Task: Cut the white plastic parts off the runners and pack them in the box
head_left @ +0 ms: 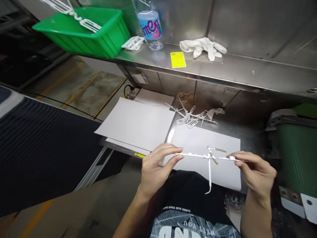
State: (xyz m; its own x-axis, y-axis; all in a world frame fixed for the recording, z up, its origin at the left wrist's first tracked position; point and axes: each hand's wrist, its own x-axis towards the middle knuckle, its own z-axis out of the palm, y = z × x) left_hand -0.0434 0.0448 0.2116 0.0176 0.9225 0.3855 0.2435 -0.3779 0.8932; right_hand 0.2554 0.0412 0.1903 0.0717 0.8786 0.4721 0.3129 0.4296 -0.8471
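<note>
Between my two hands a thin white plastic molded part is held edge-on, with a long stem hanging down from its middle. My left hand pinches its left end between thumb and fingers. At the other end, my right hand grips it the same way. Just behind the part, a pair of nippers with tan handles lies on a white sheet, partly covered by the part. Farther back is a tangled pile of white plastic frames.
Left of the nippers lie more white sheets. The metal shelf above holds a green bin with white frames, a water bottle, a yellow card and a white glove. A green conveyor belt stands at the right.
</note>
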